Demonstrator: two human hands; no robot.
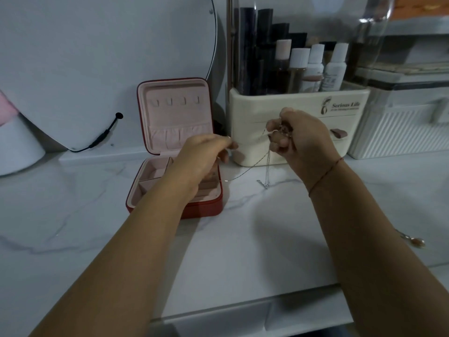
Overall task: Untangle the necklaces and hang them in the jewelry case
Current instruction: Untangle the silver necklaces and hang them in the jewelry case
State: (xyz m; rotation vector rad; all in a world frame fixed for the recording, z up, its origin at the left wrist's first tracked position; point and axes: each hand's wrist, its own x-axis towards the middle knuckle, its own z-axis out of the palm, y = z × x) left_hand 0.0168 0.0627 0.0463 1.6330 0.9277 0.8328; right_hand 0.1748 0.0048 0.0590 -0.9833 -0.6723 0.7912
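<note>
Two hands work above the counter (243,239), held apart from each other. The right hand (301,142) has its fingers curled tight around a small tangle of necklaces (283,129), with a pinkish pendant showing in the bunch. Two strands fall from it. One silver chain (268,166) hangs doubled, and its little bar-shaped pendant touches the counter. One finer chain (245,170) sweeps low toward the left hand (201,154). That hand hovers over the case's right side with its fingertips drawn together. Whether it pinches the fine chain cannot be told. A third pendant piece (416,241) lies near the counter's right edge, partly behind the right forearm. A thin red cord bracelet (326,172) circles the right wrist.

One jewelry case (175,207) stands open left of centre. It is square with rounded corners, red outside and lined in soft pink. Its upright lid carries four small hooks, all bare, above a gathered pocket.

Toward the back edge sits one cream plastic organizer (303,100). It holds four white-capped bottles (315,66) and several dark tubes. One white ribbed box (398,135) stands beside it. One round mirror (97,57) with a black cable leans at the back left.

The counter is glossy white marble with grey veins, set against a pale wall in dim light.
</note>
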